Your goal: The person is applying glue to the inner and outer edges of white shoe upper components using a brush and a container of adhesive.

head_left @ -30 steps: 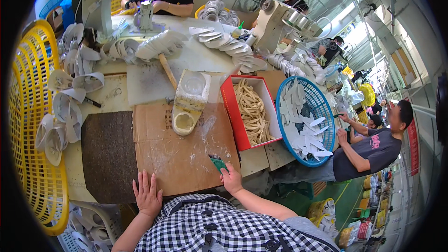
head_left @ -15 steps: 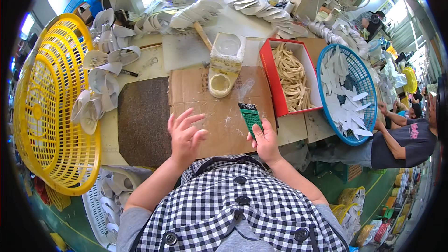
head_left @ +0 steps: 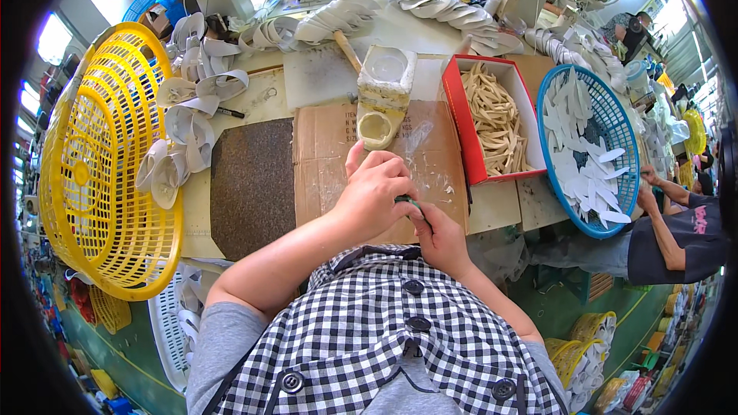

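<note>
My right hand (head_left: 440,240) is closed around a small brush (head_left: 408,200) with a green handle, low over the near part of the cardboard sheet (head_left: 327,161). Across it, my left hand (head_left: 375,194) has its fingers bent over the brush's far end, one finger raised. The two hands meet at the brush and hide most of it, its dark bristles included. Just beyond the left hand's fingers stands a crusted, off-white block with a round cup (head_left: 376,130) at its near end.
A red box (head_left: 492,119) of beige strips and a blue basket (head_left: 547,161) of white pieces stand at the right. On the left are a dark rough mat (head_left: 250,192), curved white pieces (head_left: 188,134) and a big yellow basket (head_left: 65,207). A co-worker (head_left: 676,238) is at far right.
My left hand has moved right from over the cardboard and closed on the brush's far end. The brush, upright in view before, is now mostly covered. The view has shifted slightly.
</note>
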Tool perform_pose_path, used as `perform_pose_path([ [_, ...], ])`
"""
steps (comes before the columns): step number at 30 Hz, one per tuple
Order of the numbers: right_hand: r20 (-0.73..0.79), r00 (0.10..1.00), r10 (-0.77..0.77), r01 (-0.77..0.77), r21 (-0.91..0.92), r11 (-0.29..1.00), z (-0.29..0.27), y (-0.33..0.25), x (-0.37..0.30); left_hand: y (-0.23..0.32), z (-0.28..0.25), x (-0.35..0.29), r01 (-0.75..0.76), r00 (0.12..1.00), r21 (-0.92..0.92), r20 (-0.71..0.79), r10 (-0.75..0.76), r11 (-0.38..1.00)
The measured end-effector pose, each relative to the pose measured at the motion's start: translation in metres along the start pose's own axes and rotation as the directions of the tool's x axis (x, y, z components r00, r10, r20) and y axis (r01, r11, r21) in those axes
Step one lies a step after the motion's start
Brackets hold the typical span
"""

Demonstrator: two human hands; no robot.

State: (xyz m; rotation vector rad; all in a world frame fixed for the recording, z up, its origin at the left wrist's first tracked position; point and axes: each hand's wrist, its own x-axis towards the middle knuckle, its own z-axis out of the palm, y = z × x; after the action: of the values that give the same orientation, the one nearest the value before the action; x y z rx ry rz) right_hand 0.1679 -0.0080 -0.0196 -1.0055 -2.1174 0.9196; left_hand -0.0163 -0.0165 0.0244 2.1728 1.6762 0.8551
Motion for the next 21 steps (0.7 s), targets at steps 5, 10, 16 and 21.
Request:
perform_pose_path([
  [5, -0.011, 0.997, -0.074, 0.073, -0.067, 0.995, -0.004, 0.004, -0.002, 0.0, -0.006, 0.005, -0.031, 0.995, -0.05, 0.09, 0.036, 0.998],
  [10, -0.01, 0.997, -0.078, 0.075, -0.172, 0.982, -0.002, 0.003, -0.003, -0.006, 0.001, 0.01, 0.089, 0.983, -0.101, 0.171, -0.071, 0.991],
  [16, -0.028, 0.998, -0.048, 0.042, -0.194, 0.98, -0.001, 0.012, -0.008, -0.002, 0.009, 0.012, -0.002, 0.998, -0.037, 0.06, 0.004, 0.999],
  [21, 0.015, 0.994, 0.104, -0.103, -0.063, 0.993, -0.002, 0.013, -0.007, 0.002, 0.024, 0.012, -0.038, 0.992, -0.001, -0.122, 0.038, 0.999],
])
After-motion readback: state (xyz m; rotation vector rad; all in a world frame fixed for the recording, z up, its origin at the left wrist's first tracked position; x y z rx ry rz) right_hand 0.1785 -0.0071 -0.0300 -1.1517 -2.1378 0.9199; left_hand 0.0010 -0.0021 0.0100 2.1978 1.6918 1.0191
